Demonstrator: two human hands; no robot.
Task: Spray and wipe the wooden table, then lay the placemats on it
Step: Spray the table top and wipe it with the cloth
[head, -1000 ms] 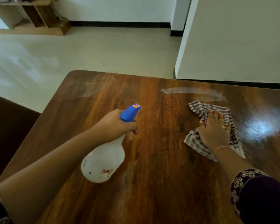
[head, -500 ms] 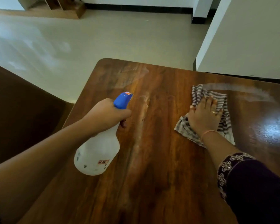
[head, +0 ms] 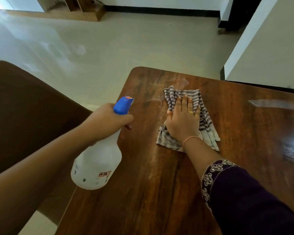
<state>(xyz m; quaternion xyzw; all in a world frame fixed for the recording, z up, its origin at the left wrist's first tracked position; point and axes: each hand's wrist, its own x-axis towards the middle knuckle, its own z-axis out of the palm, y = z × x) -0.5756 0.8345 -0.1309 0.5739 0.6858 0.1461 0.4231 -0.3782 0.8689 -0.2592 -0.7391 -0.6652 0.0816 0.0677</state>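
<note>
Here the left hand [head: 107, 121], in the middle left of the frame, has its fingers wrapped round the neck of a spray bottle [head: 98, 165], with one finger curled under the blue trigger head [head: 123, 106]. The bottle is held off the surface and tilted. Its nozzle points toward the top of the frame, and its white translucent body hangs over the left edge of the wooden desk [head: 151, 192]. A small red-edged label [head: 105, 174] sits low on the body.

Just right of centre, the right hand [head: 182, 122] lies flat, fingers straight and together, pressing a striped cloth [head: 209, 131] onto the desk near its far left corner. A gold ring [head: 190, 112] shows on one finger, a thin band [head: 191, 138] circles the wrist, and a dark embroidered sleeve [head: 244, 197] fills the lower right.

Pale wet smears [head: 158, 102] lie on the wood beside the cloth, and a longer streak [head: 275, 103] lies toward the right edge. A dark brown piece of furniture [head: 24, 107] stands at the left. Beyond it are a pale floor [head: 126, 44] and a white wall [head: 270, 48] at the upper right.
</note>
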